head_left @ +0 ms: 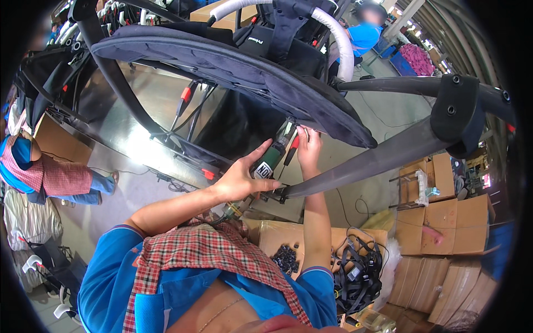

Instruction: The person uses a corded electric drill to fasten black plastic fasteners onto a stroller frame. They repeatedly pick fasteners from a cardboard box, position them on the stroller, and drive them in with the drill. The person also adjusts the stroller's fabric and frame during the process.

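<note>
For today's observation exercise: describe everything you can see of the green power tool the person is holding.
The green power tool is a slim cylindrical driver with a black printed band. It tilts up to the right, its tip meeting the dark stroller frame. The left hand wraps its body; the right hand steadies near its tip. A coiled cord leaves its lower end.

Blue short-sleeved shirt [111,277], sleeves ending above the elbows, a thin orange trim at the cuff toward 5 o'clock. Red-and-white checked cloth [205,250] draped over the shoulders and chest, edges loose toward 6 o'clock. Thin chain at the neck [222,313]. Bare forearms, bare hands: left [240,178], right [308,150]. No gloves, no watch.
</note>
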A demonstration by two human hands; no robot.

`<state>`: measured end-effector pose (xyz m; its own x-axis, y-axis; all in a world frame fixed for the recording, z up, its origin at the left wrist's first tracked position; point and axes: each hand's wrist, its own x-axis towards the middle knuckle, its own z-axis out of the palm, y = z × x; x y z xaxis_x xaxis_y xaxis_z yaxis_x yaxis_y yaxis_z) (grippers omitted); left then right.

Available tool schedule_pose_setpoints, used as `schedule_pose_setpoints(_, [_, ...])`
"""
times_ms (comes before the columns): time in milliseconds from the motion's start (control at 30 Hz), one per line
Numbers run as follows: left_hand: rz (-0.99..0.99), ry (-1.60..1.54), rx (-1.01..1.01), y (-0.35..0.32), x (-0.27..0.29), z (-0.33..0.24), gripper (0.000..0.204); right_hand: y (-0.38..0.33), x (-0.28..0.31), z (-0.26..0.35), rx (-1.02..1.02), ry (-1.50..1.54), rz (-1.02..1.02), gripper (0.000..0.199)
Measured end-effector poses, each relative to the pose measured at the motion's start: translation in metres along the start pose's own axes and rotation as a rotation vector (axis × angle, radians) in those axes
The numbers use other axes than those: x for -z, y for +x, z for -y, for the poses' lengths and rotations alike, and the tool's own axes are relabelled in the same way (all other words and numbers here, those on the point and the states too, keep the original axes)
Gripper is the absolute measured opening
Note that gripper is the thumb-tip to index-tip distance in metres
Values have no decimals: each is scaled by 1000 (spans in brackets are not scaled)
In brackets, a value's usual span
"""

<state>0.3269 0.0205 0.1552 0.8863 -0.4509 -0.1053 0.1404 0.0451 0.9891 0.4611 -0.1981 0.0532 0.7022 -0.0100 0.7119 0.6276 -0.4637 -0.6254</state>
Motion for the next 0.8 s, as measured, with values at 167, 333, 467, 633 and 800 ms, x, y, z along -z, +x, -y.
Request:
schedule_pose_setpoints(167, [-7,-83,-3,4,0,-2,96,5,-2,10,95,-98,-61,18])
schedule_pose_setpoints(333, [23,-58,18,5,2,-4,96,8,-3,15,108,-66,-94,20])
schedule_pose_setpoints(467, [19,-55,-18,10,3,3,95,7,-3,17,55,-65,-121,21])
schedule_pose_setpoints(633, [38,-63,15,11,3,6,94,6,-2,5,56,-96,-120,23])
schedule_pose_setpoints(800, [33,-90,13,11,3,3,95,7,0,8,24,-124,-91,23])
